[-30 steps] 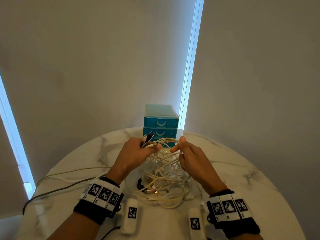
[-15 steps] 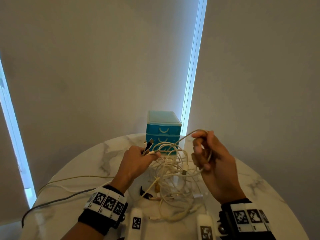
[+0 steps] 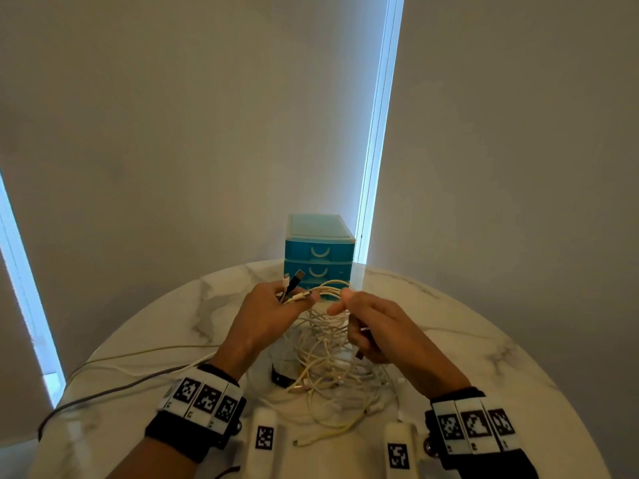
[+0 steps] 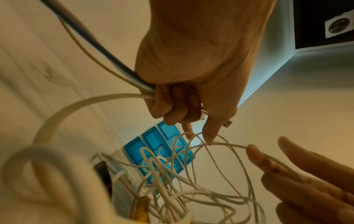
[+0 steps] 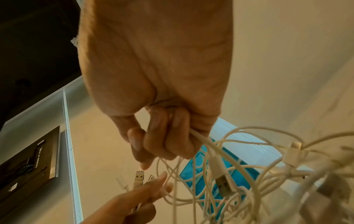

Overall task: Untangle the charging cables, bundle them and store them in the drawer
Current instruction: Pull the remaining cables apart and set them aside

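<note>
While tangle unresolved: untangling step in hand, by the look of it; bundling and storing not yet begun.
Left hand (image 3: 268, 312): fingers curled round several plug ends, black plug (image 3: 295, 281) poking up past the fingertips.
Right hand (image 3: 375, 328): fingers curled, gripping white strands just beside the left fingertips.
Cables (image 3: 328, 368): hanging in loops below both hands onto the table (image 3: 484, 340).
Drawer unit (image 3: 320, 254): beyond the fingertips, drawers closed.
Next, likely: follow one strand free of the loops.
</note>
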`<state>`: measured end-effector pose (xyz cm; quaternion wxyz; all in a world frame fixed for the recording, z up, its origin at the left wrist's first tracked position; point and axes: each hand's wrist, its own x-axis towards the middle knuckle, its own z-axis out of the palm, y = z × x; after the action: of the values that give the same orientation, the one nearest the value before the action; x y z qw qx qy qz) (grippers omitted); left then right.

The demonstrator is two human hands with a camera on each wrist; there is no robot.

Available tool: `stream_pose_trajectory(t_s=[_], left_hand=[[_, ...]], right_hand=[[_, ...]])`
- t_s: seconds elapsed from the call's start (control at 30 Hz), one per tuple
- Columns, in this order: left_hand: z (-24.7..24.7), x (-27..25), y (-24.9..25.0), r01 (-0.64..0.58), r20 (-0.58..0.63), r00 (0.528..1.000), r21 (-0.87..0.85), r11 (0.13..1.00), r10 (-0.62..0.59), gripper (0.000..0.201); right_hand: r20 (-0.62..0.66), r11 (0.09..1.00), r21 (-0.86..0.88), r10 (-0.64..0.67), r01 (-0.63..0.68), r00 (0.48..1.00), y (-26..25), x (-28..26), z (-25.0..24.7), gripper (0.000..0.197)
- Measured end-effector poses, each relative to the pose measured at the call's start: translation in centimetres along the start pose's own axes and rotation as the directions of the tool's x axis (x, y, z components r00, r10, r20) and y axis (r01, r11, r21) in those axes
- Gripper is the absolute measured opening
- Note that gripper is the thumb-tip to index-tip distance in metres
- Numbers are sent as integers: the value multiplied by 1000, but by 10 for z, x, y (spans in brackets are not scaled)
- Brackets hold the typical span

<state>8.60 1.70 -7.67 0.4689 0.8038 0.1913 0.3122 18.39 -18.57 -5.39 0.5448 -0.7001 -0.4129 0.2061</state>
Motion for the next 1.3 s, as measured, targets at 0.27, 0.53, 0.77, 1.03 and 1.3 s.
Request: stream_pose_trajectory(t_s=[0.27, 0.53, 0.77, 1.03, 1.3], left_hand=[[-2, -1, 4, -84, 49, 995, -22, 996, 85, 17], [0, -4, 4, -26, 65, 998, -7, 1000, 26, 25], [-3, -3, 6, -17, -61, 998, -69, 997, 13, 16], [-3, -3, 8, 0, -26, 1000, -73, 997, -2, 19], [-3, -3, 9, 13, 242, 970, 46, 999, -24, 41]], right_hand=[[15, 962, 271, 23, -26, 1000, -5, 2, -6, 39], [-25, 709, 706, 41, -12, 999, -8, -2, -17, 51], [-159, 888, 458, 130, -44, 979, -6, -4, -35, 52], [-67, 908, 399, 171, -130, 983, -5, -2, -26, 43], [-181, 989, 108, 122, -103, 976, -6, -3, -8, 46]])
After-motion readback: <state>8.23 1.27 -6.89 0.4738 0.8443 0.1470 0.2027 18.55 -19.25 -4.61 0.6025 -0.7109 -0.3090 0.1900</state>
